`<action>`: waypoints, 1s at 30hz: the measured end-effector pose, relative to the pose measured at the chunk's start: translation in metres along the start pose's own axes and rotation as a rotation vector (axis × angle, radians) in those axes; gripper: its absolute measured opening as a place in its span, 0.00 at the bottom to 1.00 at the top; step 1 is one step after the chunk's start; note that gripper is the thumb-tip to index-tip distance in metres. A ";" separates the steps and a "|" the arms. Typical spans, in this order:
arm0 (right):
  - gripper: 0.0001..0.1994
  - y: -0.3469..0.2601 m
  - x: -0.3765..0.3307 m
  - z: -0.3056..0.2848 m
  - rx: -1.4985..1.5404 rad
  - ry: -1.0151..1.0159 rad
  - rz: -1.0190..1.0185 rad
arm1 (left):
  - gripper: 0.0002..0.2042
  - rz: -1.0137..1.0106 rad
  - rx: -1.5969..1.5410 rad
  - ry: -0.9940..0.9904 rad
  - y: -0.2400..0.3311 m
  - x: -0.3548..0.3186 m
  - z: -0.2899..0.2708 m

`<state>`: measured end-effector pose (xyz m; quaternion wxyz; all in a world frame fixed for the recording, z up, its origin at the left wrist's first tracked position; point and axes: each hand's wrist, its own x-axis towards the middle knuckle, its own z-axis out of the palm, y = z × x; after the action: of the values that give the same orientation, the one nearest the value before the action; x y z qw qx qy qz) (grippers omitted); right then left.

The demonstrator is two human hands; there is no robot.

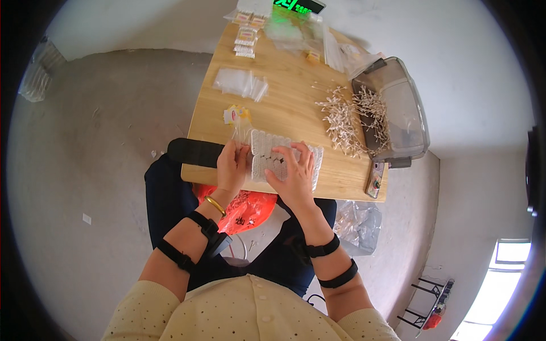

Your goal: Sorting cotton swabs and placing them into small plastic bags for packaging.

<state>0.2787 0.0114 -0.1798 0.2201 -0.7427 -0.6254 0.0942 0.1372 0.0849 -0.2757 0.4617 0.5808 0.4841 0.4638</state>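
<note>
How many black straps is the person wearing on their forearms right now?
4. Two on the left forearm: one by the wrist, one higher up. Two on the right forearm: one by the wrist, one higher up. Sleeves may hide more.

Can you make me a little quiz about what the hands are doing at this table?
1. True or false: both hands touch the white bundle of cotton swabs at the near edge of the wooden table.
2. Which wrist wears a gold bangle? A) left B) right C) neither
3. Fill in: the loose swabs lie partly on the table and partly in a clear plastic ____.

Key
1. True: the left hand holds its left end, and the right hand rests on top.
2. A
3. tray
</note>
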 end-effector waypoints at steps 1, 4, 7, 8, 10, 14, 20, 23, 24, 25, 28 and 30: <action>0.26 -0.001 0.001 0.000 -0.003 -0.009 0.004 | 0.05 0.011 -0.007 0.011 -0.001 0.000 0.000; 0.26 0.000 0.002 -0.001 0.000 0.001 -0.019 | 0.09 -0.047 -0.065 0.011 -0.001 -0.001 0.002; 0.27 -0.002 0.004 0.001 -0.001 0.011 -0.044 | 0.10 -0.008 -0.033 0.014 -0.006 0.000 0.003; 0.27 -0.004 0.005 0.001 0.000 0.008 -0.046 | 0.10 0.011 -0.032 0.024 -0.007 0.000 0.003; 0.27 -0.008 0.007 0.002 0.000 0.003 -0.048 | 0.10 0.049 -0.031 0.042 -0.007 0.000 0.003; 0.27 -0.010 0.007 0.004 0.009 -0.008 -0.039 | 0.11 -0.007 -0.048 0.023 -0.008 0.000 0.003; 0.26 -0.011 0.008 0.002 0.040 0.029 -0.065 | 0.11 0.003 -0.045 0.017 -0.011 0.000 0.002; 0.24 -0.015 0.010 -0.001 0.050 0.055 -0.082 | 0.10 0.006 -0.050 0.020 -0.006 0.000 0.002; 0.24 -0.018 0.011 -0.005 0.052 0.070 -0.086 | 0.09 0.002 -0.052 0.018 -0.006 0.000 0.002; 0.23 -0.017 0.012 -0.008 0.055 0.085 -0.088 | 0.09 -0.002 -0.054 0.015 -0.006 0.001 0.001; 0.21 0.010 0.006 -0.025 0.070 0.179 0.016 | 0.08 0.045 -0.015 0.049 -0.007 0.000 0.003; 0.21 0.043 -0.004 -0.041 0.043 0.178 0.085 | 0.08 -0.013 -0.083 0.030 -0.010 0.000 0.003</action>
<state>0.3336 -0.0062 -0.1628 0.2865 -0.7689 -0.5693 0.0507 0.1389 0.0861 -0.2863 0.4810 0.5511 0.4751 0.4891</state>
